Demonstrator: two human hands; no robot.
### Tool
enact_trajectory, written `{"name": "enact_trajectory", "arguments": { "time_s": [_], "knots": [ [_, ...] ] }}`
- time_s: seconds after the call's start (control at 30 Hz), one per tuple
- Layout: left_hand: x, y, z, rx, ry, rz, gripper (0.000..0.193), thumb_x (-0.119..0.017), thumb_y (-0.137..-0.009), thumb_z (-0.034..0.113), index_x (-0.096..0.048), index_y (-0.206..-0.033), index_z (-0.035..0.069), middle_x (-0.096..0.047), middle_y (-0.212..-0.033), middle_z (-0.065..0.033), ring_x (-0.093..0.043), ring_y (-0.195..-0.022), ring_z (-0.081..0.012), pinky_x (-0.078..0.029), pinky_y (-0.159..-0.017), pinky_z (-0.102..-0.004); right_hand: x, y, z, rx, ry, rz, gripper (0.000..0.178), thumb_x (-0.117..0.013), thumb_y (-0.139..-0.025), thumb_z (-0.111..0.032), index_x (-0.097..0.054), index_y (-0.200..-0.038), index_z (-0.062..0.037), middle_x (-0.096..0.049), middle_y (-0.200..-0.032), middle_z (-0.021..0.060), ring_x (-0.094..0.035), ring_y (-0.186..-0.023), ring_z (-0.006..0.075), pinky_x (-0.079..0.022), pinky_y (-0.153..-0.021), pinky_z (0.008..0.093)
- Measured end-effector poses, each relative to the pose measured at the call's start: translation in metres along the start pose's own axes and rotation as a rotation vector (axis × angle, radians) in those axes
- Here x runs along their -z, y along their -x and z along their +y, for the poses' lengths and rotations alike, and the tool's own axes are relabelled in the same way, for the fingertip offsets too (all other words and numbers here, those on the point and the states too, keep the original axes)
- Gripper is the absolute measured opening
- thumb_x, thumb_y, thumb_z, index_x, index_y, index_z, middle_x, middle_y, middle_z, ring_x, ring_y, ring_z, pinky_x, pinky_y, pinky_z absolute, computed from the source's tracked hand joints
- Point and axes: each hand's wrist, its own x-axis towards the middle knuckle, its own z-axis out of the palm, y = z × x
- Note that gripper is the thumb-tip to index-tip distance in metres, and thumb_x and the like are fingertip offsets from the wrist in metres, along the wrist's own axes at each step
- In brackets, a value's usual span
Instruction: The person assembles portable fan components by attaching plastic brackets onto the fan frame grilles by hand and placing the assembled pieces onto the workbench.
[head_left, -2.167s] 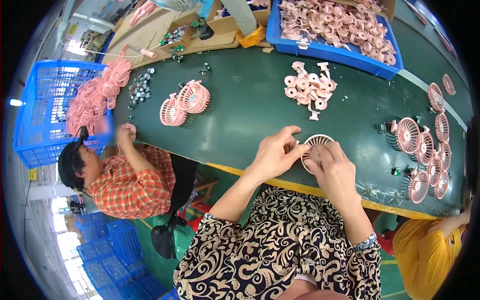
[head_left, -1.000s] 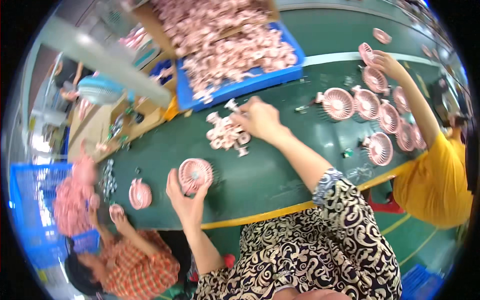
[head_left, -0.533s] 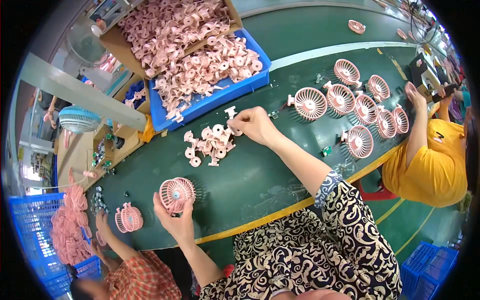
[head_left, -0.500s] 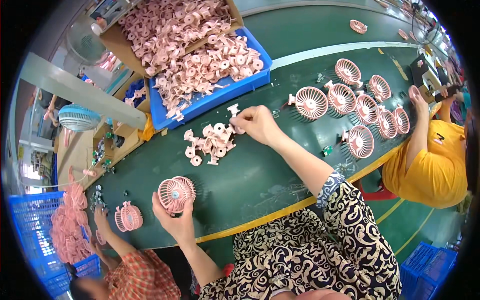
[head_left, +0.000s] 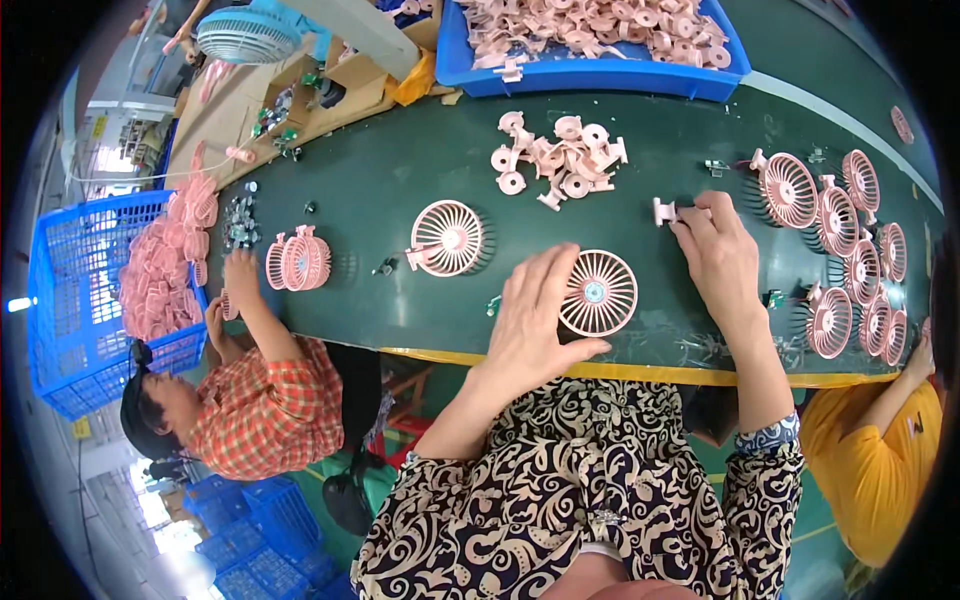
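So since half a second ago the left hand (head_left: 535, 320) has brought the round pink plastic fan grille (head_left: 598, 292) from the left end of the table over to the middle, right in front of the person, and the right hand (head_left: 720, 255) has come back from the loose parts pile with a small pink plastic bracket piece (head_left: 664, 211).

Right now the grille lies flat on the dark green table (head_left: 400, 170), near its yellow front edge. The left hand rests beside it with fingers spread and curled, thumb tucked under the grille's lower rim, so it's steadying more than gripping. The right hand is pinched narrow around the bracket, just right of and above the grille.

Around that: another pink fan head (head_left: 447, 237) stands to the left, and a heap of small pink bracket parts (head_left: 560, 165) sits further up the table. Behind it there's a blue plastic tray (head_left: 600, 75) full of the same pink bits. On the right, a row of finished pink fan heads (head_left: 840, 250) curves along the table, partly crowding the space next to the right hand.

On the left a co-worker in a checked shirt (head_left: 265, 415) has hands near a stack of pink grilles (head_left: 297, 262), with a blue crate (head_left: 70, 300) of pink parts beyond. Someone in a yellow shirt (head_left: 880, 470) is at the right.
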Motion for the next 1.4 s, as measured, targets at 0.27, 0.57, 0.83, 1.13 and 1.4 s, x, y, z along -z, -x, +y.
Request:
{"name": "enact_trajectory", "arguments": {
  "time_s": [0.27, 0.57, 0.83, 1.13, 1.4],
  "knots": [
    [0.021, 0.019, -0.012, 0.132, -0.164, 0.008, 0.066, -0.084, -0.081, 0.02, -0.057, -0.14, 0.005, -0.071, -0.104, -0.0085, -0.059, -0.113, -0.0314, -0.045, -0.098, -0.0459, 0.008, 0.008, -0.001, -0.213, -0.159, -0.104, 0.023, -0.081, -0.087, -0.01, -0.071, -0.106, -0.0014, -0.062, -0.1, 0.0113, -0.068, -0.078, 0.0292, -0.054, -0.066, 0.0392],
    [0.019, 0.017, -0.012, 0.131, -0.151, 0.189, 0.022, -0.08, -0.087, 0.016, -0.075, -0.107, 0.006, -0.07, -0.078, -0.0041, -0.063, -0.078, -0.024, -0.047, -0.075, -0.0404, 0.015, 0.017, -0.008, -0.309, -0.175, -0.094, 0.029, -0.08, -0.087, -0.007, -0.07, -0.114, -0.0008, -0.063, -0.1, 0.012, -0.066, -0.074, 0.0253, -0.054, -0.067, 0.037],
    [0.015, 0.021, -0.022, 0.167, -0.055, 0.167, 0.01, -0.078, -0.09, 0.014, -0.078, -0.097, 0.008, -0.072, -0.073, -0.0025, -0.065, -0.068, -0.0206, -0.047, -0.072, -0.0369, 0.031, 0.012, -0.055, -0.388, -0.243, -0.107, 0.028, -0.084, -0.083, -0.012, -0.074, -0.107, -0.0017, -0.067, -0.091, 0.0106, -0.063, -0.063, 0.0176, -0.052, -0.058, 0.0338],
    [0.015, 0.015, -0.024, 0.225, 0.22, 0.094, 0.007, -0.072, -0.093, 0.015, -0.073, -0.091, 0.008, -0.07, -0.072, -0.0071, -0.066, -0.069, -0.0281, -0.047, -0.073, -0.0413, 0.003, 0.032, -0.099, -0.032, -0.251, -0.203, 0.021, -0.08, -0.085, -0.01, -0.07, -0.102, -0.0042, -0.063, -0.095, 0.0086, -0.07, -0.079, 0.0271, -0.057, -0.063, 0.0384],
    [0.017, 0.012, -0.027, 0.184, 0.122, 0.03, 0.012, -0.069, -0.097, 0.015, -0.071, -0.092, 0.004, -0.065, -0.067, -0.006, -0.065, -0.068, -0.0241, -0.047, -0.074, -0.0383, -0.003, 0.028, -0.102, 0.019, -0.133, -0.314, 0.013, -0.076, -0.087, -0.01, -0.068, -0.095, -0.0033, -0.059, -0.093, 0.009, -0.068, -0.08, 0.0267, -0.056, -0.062, 0.039]
  ]
}}
